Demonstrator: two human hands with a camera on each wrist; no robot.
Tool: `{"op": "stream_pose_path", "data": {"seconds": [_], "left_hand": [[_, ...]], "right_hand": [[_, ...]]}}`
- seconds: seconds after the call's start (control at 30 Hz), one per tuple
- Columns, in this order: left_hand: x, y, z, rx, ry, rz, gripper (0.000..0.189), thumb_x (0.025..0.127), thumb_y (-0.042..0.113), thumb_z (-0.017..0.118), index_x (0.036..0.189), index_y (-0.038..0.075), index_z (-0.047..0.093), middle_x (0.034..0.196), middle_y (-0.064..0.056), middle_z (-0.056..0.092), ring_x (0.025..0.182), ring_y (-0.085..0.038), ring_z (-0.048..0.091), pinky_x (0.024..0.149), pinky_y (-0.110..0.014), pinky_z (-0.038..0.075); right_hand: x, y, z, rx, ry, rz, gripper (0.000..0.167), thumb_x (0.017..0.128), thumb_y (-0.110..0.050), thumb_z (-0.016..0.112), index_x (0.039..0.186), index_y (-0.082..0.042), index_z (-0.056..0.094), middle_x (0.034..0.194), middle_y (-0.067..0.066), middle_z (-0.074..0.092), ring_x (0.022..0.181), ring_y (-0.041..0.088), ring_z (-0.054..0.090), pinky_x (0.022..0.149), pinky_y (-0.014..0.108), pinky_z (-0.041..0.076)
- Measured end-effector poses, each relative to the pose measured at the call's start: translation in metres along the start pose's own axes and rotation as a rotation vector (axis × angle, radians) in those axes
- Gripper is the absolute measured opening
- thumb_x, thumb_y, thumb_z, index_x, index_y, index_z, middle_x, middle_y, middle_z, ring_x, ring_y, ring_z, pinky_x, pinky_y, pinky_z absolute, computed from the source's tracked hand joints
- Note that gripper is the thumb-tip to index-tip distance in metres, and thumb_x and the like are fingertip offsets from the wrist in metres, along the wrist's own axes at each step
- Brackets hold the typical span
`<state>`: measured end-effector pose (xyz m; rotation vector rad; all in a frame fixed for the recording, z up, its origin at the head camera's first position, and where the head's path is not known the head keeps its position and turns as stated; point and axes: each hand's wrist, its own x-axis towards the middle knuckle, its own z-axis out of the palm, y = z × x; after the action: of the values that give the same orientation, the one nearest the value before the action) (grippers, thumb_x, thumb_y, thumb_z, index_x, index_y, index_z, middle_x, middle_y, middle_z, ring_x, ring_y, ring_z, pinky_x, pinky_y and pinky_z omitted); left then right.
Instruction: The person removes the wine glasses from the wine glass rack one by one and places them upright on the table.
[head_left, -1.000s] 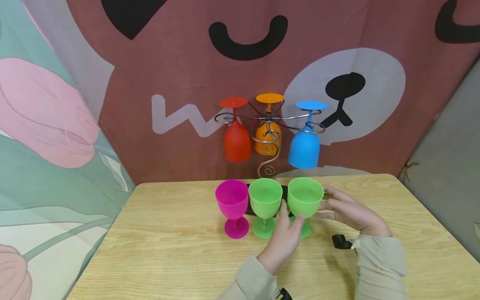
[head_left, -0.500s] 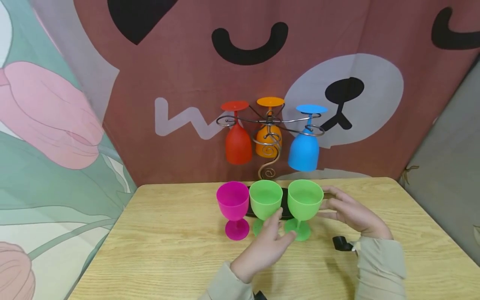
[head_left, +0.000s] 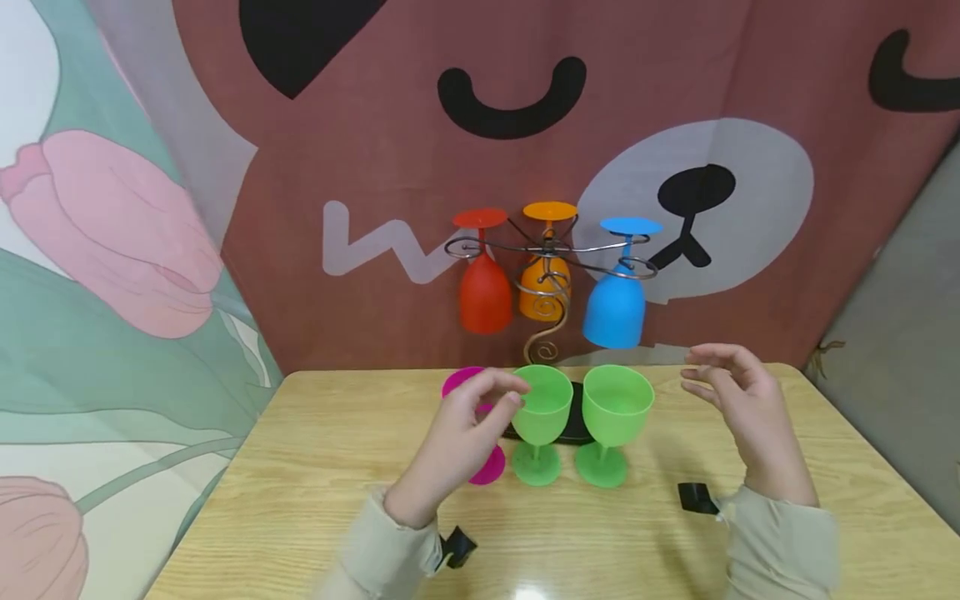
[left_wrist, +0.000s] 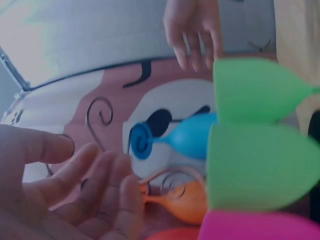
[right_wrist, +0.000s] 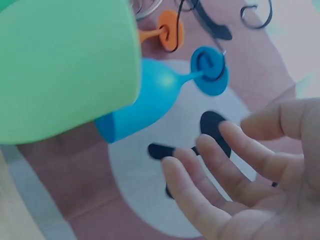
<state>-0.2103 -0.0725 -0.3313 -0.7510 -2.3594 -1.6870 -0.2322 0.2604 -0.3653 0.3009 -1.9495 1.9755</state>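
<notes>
Two light green goblets stand upright on the table, a middle green goblet and a right green goblet. To their left a magenta goblet is partly hidden behind my left hand. That hand is raised, fingers loosely bent and holding nothing; its fingertips overlap the middle goblet's rim in the head view. My right hand is in the air to the right of the right goblet, apart from it, with relaxed fingers. In the right wrist view, nothing lies within the fingers.
Behind the goblets a metal glass rack holds a red goblet, an orange goblet and a blue goblet upside down. Its black base shows between the green goblets. A printed cloth hangs behind the table.
My left hand has drawn away from the green goblets, moving left and up in front of the magenta one. My right hand has moved right, away from the right green goblet.
</notes>
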Motion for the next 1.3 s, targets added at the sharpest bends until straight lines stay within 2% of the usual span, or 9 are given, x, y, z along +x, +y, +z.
{"op": "stream_pose_path", "data": {"seconds": [0.2, 0.37, 0.57, 0.67, 0.83, 0.97, 1.1, 1.2, 1.3], "left_hand": [[0.021, -0.003, -0.024, -0.032, 0.156, 0.086, 0.016, 0.1, 0.005, 0.058, 0.113, 0.004, 0.068, 0.112, -0.008, 0.067, 0.099, -0.019, 0.065, 0.085, -0.031, 0.057], [0.042, -0.008, -0.039, -0.015, 0.282, 0.155, 0.021, 0.101, 0.006, 0.058, 0.121, 0.001, 0.062, 0.118, -0.009, 0.061, 0.106, -0.019, 0.064, 0.09, -0.031, 0.057], [0.064, -0.007, -0.051, -0.037, 0.384, 0.171, 0.032, 0.102, 0.011, 0.057, 0.134, 0.006, 0.056, 0.135, -0.006, 0.05, 0.125, -0.015, 0.054, 0.106, -0.033, 0.049], [0.074, -0.005, -0.055, -0.064, 0.388, 0.166, 0.041, 0.103, 0.014, 0.057, 0.143, 0.008, 0.051, 0.142, -0.005, 0.047, 0.133, -0.019, 0.051, 0.109, -0.035, 0.046], [0.088, -0.001, -0.059, -0.084, 0.382, 0.178, 0.049, 0.103, 0.016, 0.058, 0.15, 0.011, 0.046, 0.153, -0.004, 0.041, 0.141, -0.024, 0.044, 0.112, -0.038, 0.043], [0.096, 0.002, -0.06, -0.083, 0.378, 0.197, 0.045, 0.103, 0.016, 0.058, 0.147, 0.007, 0.05, 0.158, -0.004, 0.037, 0.142, -0.025, 0.044, 0.112, -0.04, 0.043], [0.098, 0.004, -0.059, -0.081, 0.366, 0.18, 0.039, 0.104, 0.017, 0.056, 0.14, 0.003, 0.054, 0.156, -0.005, 0.042, 0.137, -0.024, 0.05, 0.113, -0.04, 0.042], [0.098, 0.005, -0.059, -0.077, 0.367, 0.162, 0.035, 0.105, 0.016, 0.055, 0.137, 0.001, 0.056, 0.153, -0.005, 0.047, 0.134, -0.022, 0.053, 0.113, -0.036, 0.042], [0.097, 0.005, -0.059, -0.075, 0.377, 0.168, 0.034, 0.104, 0.013, 0.054, 0.135, 0.0, 0.058, 0.15, -0.007, 0.051, 0.132, -0.022, 0.055, 0.111, -0.036, 0.043]], "right_hand": [[-0.003, -0.015, 0.012, 0.041, 0.173, -0.052, 0.019, 0.102, -0.004, 0.057, 0.117, 0.007, 0.061, 0.107, 0.006, 0.065, 0.092, 0.013, 0.069, 0.082, 0.021, 0.058], [0.008, -0.028, 0.027, 0.058, 0.333, -0.094, 0.018, 0.095, 0.001, 0.066, 0.111, 0.009, 0.065, 0.102, 0.011, 0.067, 0.084, 0.017, 0.071, 0.08, 0.022, 0.059], [0.026, -0.045, 0.047, -0.167, 0.445, -0.239, 0.023, 0.093, -0.007, 0.072, 0.115, 0.001, 0.07, 0.106, 0.005, 0.068, 0.098, 0.017, 0.067, 0.086, 0.017, 0.053], [0.033, -0.053, 0.056, -0.28, 0.447, -0.321, 0.028, 0.094, -0.011, 0.071, 0.121, -0.006, 0.07, 0.114, -0.002, 0.066, 0.109, 0.015, 0.063, 0.09, 0.017, 0.051], [0.044, -0.059, 0.072, -0.226, 0.367, -0.473, 0.031, 0.093, -0.003, 0.068, 0.124, -0.001, 0.069, 0.128, -0.001, 0.06, 0.124, 0.019, 0.055, 0.099, 0.024, 0.051], [0.049, -0.058, 0.08, -0.211, 0.306, -0.59, 0.028, 0.093, 0.003, 0.068, 0.12, 0.007, 0.069, 0.128, 0.001, 0.06, 0.124, 0.023, 0.054, 0.102, 0.025, 0.049], [0.053, -0.054, 0.086, -0.222, 0.309, -0.643, 0.022, 0.089, 0.007, 0.071, 0.111, 0.009, 0.073, 0.121, 0.002, 0.065, 0.115, 0.021, 0.06, 0.084, 0.015, 0.052], [0.055, -0.052, 0.088, -0.231, 0.33, -0.665, 0.018, 0.086, 0.01, 0.072, 0.104, 0.009, 0.075, 0.114, 0.004, 0.067, 0.109, 0.017, 0.062, 0.067, 0.016, 0.049], [0.056, -0.052, 0.088, -0.248, 0.339, -0.694, 0.016, 0.086, 0.012, 0.071, 0.102, 0.011, 0.075, 0.11, 0.004, 0.068, 0.107, 0.016, 0.063, 0.066, 0.016, 0.05]]}}
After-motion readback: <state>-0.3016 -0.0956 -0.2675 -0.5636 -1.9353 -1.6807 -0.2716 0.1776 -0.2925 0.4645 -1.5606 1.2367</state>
